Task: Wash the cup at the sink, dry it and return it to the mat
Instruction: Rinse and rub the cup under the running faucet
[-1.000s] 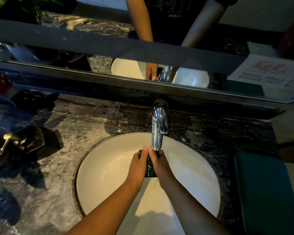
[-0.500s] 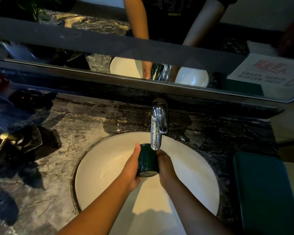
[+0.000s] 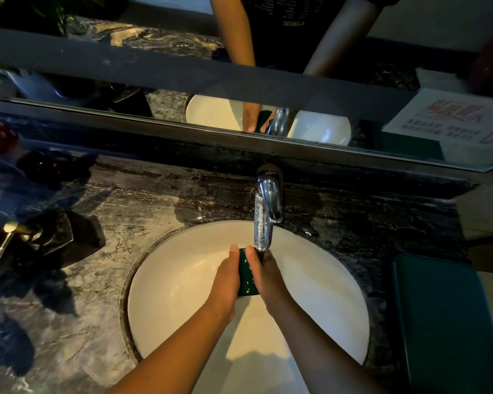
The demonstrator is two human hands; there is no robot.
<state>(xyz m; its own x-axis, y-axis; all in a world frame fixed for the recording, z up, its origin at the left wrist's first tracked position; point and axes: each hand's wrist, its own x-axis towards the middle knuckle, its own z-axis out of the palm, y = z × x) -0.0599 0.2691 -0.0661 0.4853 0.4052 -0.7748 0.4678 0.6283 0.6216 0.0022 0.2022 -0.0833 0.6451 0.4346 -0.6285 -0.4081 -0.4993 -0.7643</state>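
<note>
A small dark green cup (image 3: 247, 277) is held over the white round sink (image 3: 177, 282), right under the water running from the chrome tap (image 3: 269, 200). My left hand (image 3: 225, 280) grips its left side and my right hand (image 3: 268, 277) grips its right side, thumb across the top. Most of the cup is hidden between the two hands; only a narrow green strip shows. A dark green mat (image 3: 444, 322) lies on the counter to the right of the sink.
The dark marble counter (image 3: 103, 223) surrounds the sink. A dark soap dispenser with a gold pump (image 3: 26, 237) stands at the left. A mirror (image 3: 239, 81) runs along the back wall, with a white printed card (image 3: 453, 120) at its right.
Half a second ago the cup was tipped with its bottom toward me and more of it showed. Now both hands have closed around it again under the water stream.
</note>
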